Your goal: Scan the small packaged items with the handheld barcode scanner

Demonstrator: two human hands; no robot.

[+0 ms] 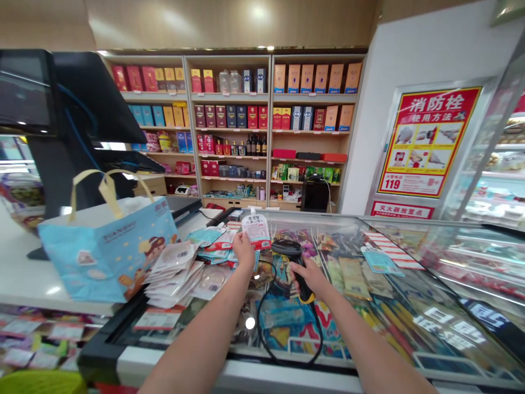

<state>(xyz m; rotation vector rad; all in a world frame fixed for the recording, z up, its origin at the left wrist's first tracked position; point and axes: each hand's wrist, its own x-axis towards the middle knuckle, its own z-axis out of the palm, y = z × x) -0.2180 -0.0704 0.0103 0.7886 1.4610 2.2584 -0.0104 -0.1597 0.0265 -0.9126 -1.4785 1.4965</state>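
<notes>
My left hand is closed on the edge of a white and red spouted pouch, held upright above the freezer's glass top. In my right hand is a black and yellow barcode scanner, its head turned toward the pouch. The scanner's black cable loops over the glass below. Left of my left hand lies a heap of blue and red pouches. Closer to me is a stack of flat white packets.
A blue paper bag with yellow handles stands at left, in front of a black checkout monitor. Frozen goods show beneath the glass freezer lid. On its right lies a blue packet beside price strips. Shelves of boxes line the back wall.
</notes>
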